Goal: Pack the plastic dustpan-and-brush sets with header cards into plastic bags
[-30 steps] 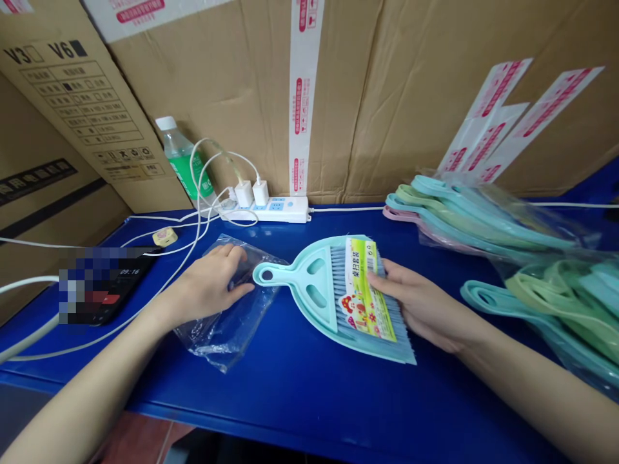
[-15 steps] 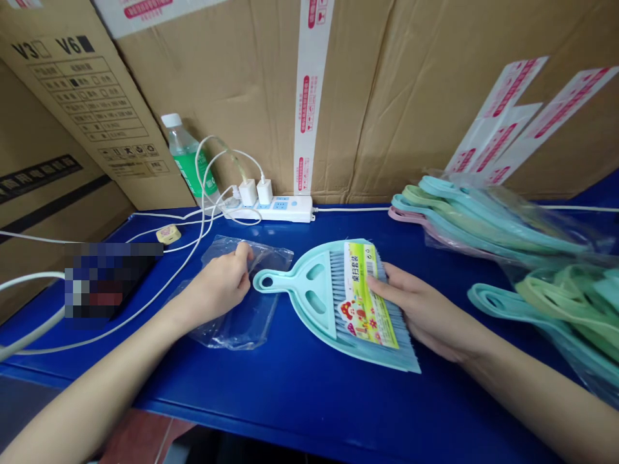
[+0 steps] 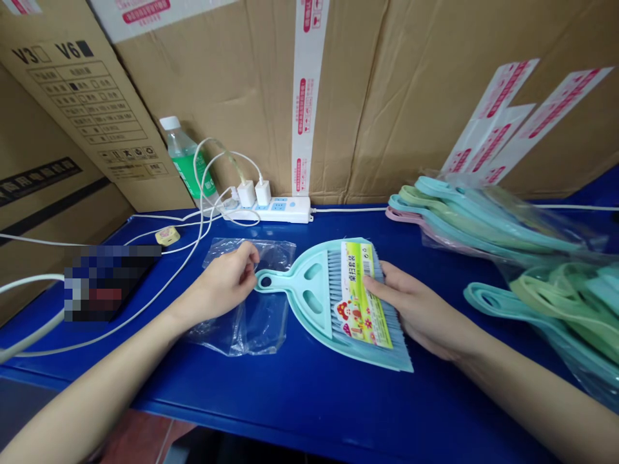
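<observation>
The left hand [image 3: 225, 283] pinches the far edge of a clear bag [image 3: 256, 319], fingers curled, right at the handle tip of a teal dustpan [image 3: 312, 290]. The dustpan lies flat mid-desk with a brush and label on it. The right hand [image 3: 420, 309] grips its right edge, thumb on top. Bare desk [image 3: 290, 399] runs from both to the near edge. A power strip [image 3: 271, 209] and boxes [image 3: 411, 96] close the far side, and a bagged pile [image 3: 488, 219] of dustpans crowds the right.
</observation>
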A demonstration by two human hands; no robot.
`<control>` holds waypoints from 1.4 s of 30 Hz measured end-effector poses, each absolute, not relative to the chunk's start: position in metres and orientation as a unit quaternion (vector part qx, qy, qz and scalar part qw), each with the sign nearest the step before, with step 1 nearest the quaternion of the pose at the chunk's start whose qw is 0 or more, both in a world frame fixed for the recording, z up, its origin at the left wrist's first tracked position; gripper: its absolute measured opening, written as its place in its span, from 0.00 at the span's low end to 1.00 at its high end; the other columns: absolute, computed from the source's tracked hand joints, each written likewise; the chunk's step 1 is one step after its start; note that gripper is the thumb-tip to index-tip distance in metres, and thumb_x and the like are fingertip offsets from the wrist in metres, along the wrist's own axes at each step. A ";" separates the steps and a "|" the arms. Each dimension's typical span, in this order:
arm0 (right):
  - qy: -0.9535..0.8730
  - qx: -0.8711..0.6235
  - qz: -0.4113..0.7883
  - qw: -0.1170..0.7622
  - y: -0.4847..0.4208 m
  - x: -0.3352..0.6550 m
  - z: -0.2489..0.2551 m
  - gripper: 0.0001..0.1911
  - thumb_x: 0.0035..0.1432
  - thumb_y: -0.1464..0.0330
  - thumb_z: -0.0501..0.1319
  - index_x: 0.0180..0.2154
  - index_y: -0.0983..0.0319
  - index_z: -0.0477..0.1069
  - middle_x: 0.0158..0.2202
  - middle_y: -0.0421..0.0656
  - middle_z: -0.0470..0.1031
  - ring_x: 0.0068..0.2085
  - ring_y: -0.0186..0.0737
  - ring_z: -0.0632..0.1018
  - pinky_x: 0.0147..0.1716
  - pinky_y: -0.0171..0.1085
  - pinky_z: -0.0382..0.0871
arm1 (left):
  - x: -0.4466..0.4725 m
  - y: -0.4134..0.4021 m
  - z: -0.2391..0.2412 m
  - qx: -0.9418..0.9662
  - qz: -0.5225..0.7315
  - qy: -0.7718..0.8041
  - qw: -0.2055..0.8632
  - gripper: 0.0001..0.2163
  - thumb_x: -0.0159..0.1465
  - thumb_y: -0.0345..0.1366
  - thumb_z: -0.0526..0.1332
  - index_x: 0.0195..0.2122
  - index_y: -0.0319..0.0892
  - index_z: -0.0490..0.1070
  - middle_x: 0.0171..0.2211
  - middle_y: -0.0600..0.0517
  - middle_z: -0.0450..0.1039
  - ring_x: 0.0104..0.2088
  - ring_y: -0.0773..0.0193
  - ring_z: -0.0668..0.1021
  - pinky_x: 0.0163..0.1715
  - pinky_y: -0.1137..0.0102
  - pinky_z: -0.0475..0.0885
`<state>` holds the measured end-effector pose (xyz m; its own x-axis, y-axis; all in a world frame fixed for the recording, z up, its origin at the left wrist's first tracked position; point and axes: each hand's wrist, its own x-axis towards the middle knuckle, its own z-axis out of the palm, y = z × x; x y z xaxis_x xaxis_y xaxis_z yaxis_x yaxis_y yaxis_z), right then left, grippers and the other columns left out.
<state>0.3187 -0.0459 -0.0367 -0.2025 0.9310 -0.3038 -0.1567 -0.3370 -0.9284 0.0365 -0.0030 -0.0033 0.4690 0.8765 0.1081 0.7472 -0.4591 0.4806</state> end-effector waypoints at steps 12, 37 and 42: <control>-0.329 -0.521 0.670 0.413 -0.047 0.311 -0.020 0.08 0.67 0.72 0.55 0.47 0.59 0.65 0.47 0.45 0.80 0.46 0.43 0.82 0.50 0.44 0.76 | 0.039 -0.009 0.005 0.789 0.203 0.473 0.334 0.04 0.60 0.34 0.53 0.36 0.45 0.57 0.25 0.59 0.64 0.23 0.67 0.73 0.26 0.69 0.69; -0.369 -0.494 0.672 0.410 -0.047 0.315 -0.026 0.10 0.63 0.69 0.60 0.46 0.58 0.67 0.51 0.47 0.78 0.48 0.46 0.81 0.46 0.45 0.79 | 0.025 -0.005 0.024 0.803 0.082 0.524 0.274 0.12 0.63 0.45 0.52 0.43 0.43 0.60 0.24 0.56 0.70 0.22 0.64 0.74 0.23 0.70 0.68; -0.346 -0.515 0.668 0.410 -0.047 0.313 -0.024 0.08 0.64 0.70 0.59 0.46 0.58 0.67 0.49 0.46 0.80 0.46 0.45 0.82 0.45 0.44 0.79 | 0.037 -0.011 0.015 0.814 0.033 0.565 0.133 0.15 0.64 0.45 0.52 0.44 0.40 0.60 0.20 0.56 0.69 0.20 0.60 0.74 0.23 0.68 0.64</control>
